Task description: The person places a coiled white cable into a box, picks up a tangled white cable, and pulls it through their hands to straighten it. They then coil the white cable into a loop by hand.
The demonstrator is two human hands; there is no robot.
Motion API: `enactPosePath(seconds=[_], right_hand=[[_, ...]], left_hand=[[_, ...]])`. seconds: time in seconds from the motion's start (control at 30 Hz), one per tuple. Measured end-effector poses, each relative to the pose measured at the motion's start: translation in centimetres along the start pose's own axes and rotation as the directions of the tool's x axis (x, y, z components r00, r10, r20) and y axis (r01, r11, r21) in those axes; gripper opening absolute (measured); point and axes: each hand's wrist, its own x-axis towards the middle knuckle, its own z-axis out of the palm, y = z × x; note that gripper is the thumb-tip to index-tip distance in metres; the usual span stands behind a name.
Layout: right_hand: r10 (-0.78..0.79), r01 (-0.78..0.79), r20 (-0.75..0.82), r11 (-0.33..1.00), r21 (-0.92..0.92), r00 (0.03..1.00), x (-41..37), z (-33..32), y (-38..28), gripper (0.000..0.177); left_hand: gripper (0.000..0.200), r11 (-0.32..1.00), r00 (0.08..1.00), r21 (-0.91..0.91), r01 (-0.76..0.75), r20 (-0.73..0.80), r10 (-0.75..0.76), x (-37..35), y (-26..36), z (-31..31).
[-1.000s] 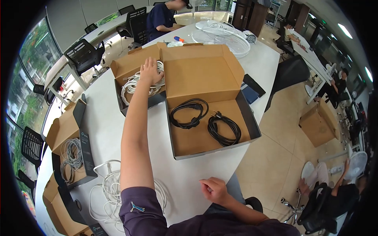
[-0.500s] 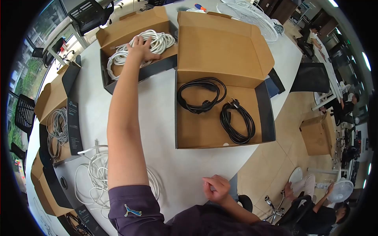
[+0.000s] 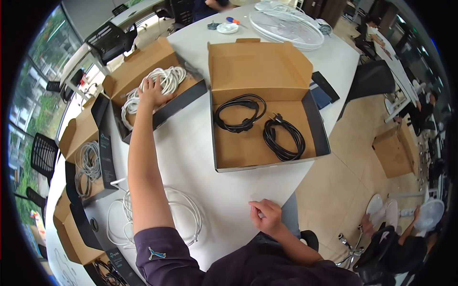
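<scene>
My left hand point(image 3: 151, 93) lies with fingers spread on a coiled white cable point(image 3: 172, 80), inside an open cardboard box point(image 3: 177, 104) at the far left of the table. Close to my body, over the table's front edge, my right hand point(image 3: 267, 215) is curled closed, and nothing shows in it. Between my hands and to the right stands a larger open box point(image 3: 260, 66) with its lid up. Two coiled black power cables, one on the left point(image 3: 234, 125) and one with its plug showing on the right point(image 3: 285, 142), rest in it.
Loose white cable point(image 3: 188, 209) lies on the table beneath my left arm. Along the left edge, one open box holds grey cable point(image 3: 88, 164) and another dark cable point(image 3: 107, 272). Fan grilles point(image 3: 286, 28) and a screwdriver point(image 3: 233, 20) are at the back. Other people sit at right.
The box with the white cable has turned and slid closer to the left-hand boxes, my left hand still on the cable. My view has shifted; my right hand stays curled.
</scene>
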Motion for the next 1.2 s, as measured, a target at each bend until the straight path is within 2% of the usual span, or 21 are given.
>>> enactPosePath(seconds=[0.2,0.27,0.33,0.43,0.47,0.5,0.53,0.6,0.7,0.77,0.83,0.87,0.9,0.93,1.0,1.1,1.2], right_hand=[[0.002,-0.001,-0.070,1.000,0.010,0.998,-0.4,0.2,-0.2,0.016],[0.005,-0.003,-0.069,0.999,0.040,0.998,-0.4,0.2,-0.1,0.015],[0.005,-0.002,-0.083,0.999,0.033,0.997,-0.4,0.3,0.0,0.013],[0.007,-0.006,-0.090,1.000,0.013,0.996,-0.5,0.4,-0.3,0.012],[0.014,-0.013,-0.088,1.000,0.006,0.996,-0.5,0.4,-0.4,0.011],[0.011,-0.011,-0.087,1.000,0.000,0.996,-0.5,0.4,-0.4,0.011],[0.005,-0.005,-0.073,1.000,0.002,0.997,-0.3,0.4,-0.5,0.011],[0.005,-0.005,-0.053,1.000,0.003,0.999,-0.3,0.2,-0.6,0.011],[0.006,-0.006,0.010,0.999,0.038,1.000,-0.2,-0.1,-0.8,0.010],[-0.009,0.008,0.047,1.000,0.025,0.999,0.0,-0.1,-1.0,0.010],[-0.002,0.000,0.116,1.000,0.021,0.993,0.2,-0.1,-1.5,0.010],[0.010,-0.013,0.163,1.000,0.022,0.987,0.4,-0.2,-1.8,0.011],[0.024,-0.028,0.213,0.999,0.018,0.977,0.5,-0.2,-2.0,0.012],[0.060,-0.089,0.285,0.992,0.090,0.957,0.6,0.0,-2.3,0.016],[0.118,-0.224,0.423,0.952,0.209,0.898,0.7,1.1,-3.4,0.025],[-0.142,0.067,0.460,0.982,0.176,0.877,0.6,3.4,-6.0,0.037],[-0.314,0.293,0.480,0.949,0.121,0.819,0.5,5.8,-8.9,0.042]], left_hand=[[0.131,0.999,0.998,-0.031,0.030,0.052,-0.029,-1.6,-1.3,-0.3],[0.146,0.986,0.999,-0.165,0.033,0.036,-0.028,-1.6,-2.0,-1.2],[0.147,0.952,0.997,-0.306,-0.024,0.063,0.045,-3.0,-2.4,-4.3],[0.136,0.892,0.971,-0.390,-0.230,-0.027,0.238,1.5,-5.8,-3.4],[0.116,0.879,0.925,-0.291,-0.377,-0.164,0.343,-1.7,-5.1,-7.1],[0.097,0.893,0.930,-0.267,-0.363,-0.049,0.364,-4.6,-4.2,-10.8],[0.088,0.923,0.935,-0.148,-0.354,-0.031,0.353,-3.4,-5.5,-10.5],[0.082,0.932,0.944,-0.152,-0.329,-0.049,0.325,-8.7,-4.7,-14.6],[0.075,0.857,0.882,-0.232,-0.460,-0.235,0.409,-17.1,-4.9,-16.4],[0.072,0.881,0.899,-0.210,-0.423,-0.222,0.379,-25.8,-4.2,-17.5],[0.071,0.875,0.880,-0.173,-0.453,-0.240,0.409,-32.6,-5.5,-15.4],[0.071,0.934,0.951,-0.179,-0.310,-0.052,0.306,-35.8,-6.0,-14.8],[0.071,0.965,0.969,-0.108,-0.241,0.029,0.245,-38.7,-6.2,-14.0],[0.073,0.983,0.982,-0.018,-0.181,0.056,0.182,-41.1,-6.7,-12.9],[0.074,0.995,0.985,-0.004,-0.100,-0.141,0.099,-44.3,-7.7,-10.6],[0.067,0.989,0.912,0.048,-0.137,-0.383,0.145,-46.0,-9.3,-8.8],[0.056,1.000,0.964,-0.004,0.005,-0.265,-0.006,-46.6,-9.9,-9.3]])
